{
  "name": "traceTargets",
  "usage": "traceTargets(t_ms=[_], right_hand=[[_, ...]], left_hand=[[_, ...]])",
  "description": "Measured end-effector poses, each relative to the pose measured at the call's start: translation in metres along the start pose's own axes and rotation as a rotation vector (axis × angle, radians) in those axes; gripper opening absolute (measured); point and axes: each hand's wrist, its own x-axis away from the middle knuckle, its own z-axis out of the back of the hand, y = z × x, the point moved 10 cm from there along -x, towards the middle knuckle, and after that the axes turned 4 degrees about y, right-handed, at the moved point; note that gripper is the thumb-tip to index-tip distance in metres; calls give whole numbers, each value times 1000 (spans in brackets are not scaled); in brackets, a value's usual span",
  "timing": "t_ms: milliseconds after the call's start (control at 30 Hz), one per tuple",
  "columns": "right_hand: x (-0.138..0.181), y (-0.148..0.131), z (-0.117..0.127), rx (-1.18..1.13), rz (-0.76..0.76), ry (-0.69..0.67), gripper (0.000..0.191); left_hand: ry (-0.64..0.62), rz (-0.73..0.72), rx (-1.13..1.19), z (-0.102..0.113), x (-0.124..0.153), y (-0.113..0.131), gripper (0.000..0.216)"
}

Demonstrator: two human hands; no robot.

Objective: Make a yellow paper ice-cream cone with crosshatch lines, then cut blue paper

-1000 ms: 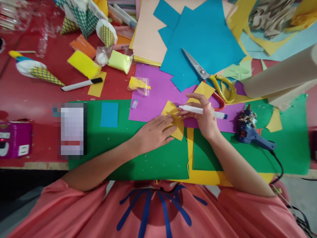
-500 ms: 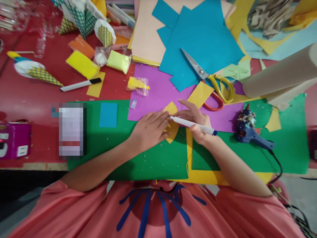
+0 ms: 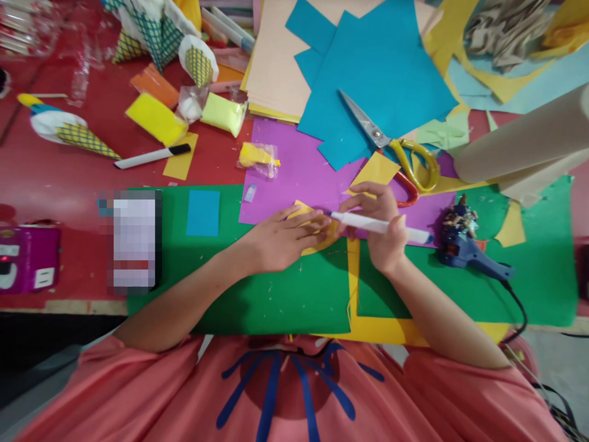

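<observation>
My left hand (image 3: 280, 240) lies flat with its fingers stretched over a curved yellow paper piece (image 3: 298, 210), partly hiding it. That piece rests where the green sheet (image 3: 276, 301) meets the purple sheet (image 3: 294, 147). In my right hand (image 3: 385, 236) is a white marker (image 3: 368, 222), uncapped, its dark blue tip pointing left just above the yellow piece. The fingers of that hand are curled near the piece's right edge; whether they touch it I cannot tell. Scissors (image 3: 378, 136) with yellow and red handles lie open beyond my right hand, beside a yellow paper rectangle (image 3: 375, 172).
A blue hot glue gun (image 3: 473, 252) lies at right, its cord running off the table's front edge. A paper roll (image 3: 524, 138) is behind it. Blue sheets (image 3: 391, 73), clay packets (image 3: 156, 120), a black-capped marker (image 3: 151, 156) and a blurred-out phone-like object (image 3: 134, 242) lie around.
The yellow piece has turned from upright to slanting sideways under my left hand, whose fingers have spread. My right hand and the marker have shifted right, the marker's tip drawing back slightly.
</observation>
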Motion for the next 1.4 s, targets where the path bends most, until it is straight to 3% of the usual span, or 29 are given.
traceTargets(t_ms=[67, 167, 300, 400, 600, 800, 1400], right_hand=[[-7, 1, 20, 20, -19, 127, 53], [-13, 6, 36, 84, -54, 207, 45], [-16, 6, 38, 187, 0, 216, 38], [-16, 2, 38, 215, 43, 252, 34], [-18, 7, 26, 130, -33, 172, 21], [-22, 10, 22, 209, -45, 119, 19], [-31, 9, 21, 345, -2, 107, 18]], left_hand=[[59, -35, -31, 9, 2, 6, 45], [288, 132, -77, 36, 6, 0, 48], [164, 284, -135, 28, 4, -3, 45], [101, 245, -107, 18, 1, -4, 40], [164, 35, 78, 16, 0, -9, 32], [93, 133, 153, 9, 0, -22, 49], [118, 118, 136, 9, 0, -20, 44]])
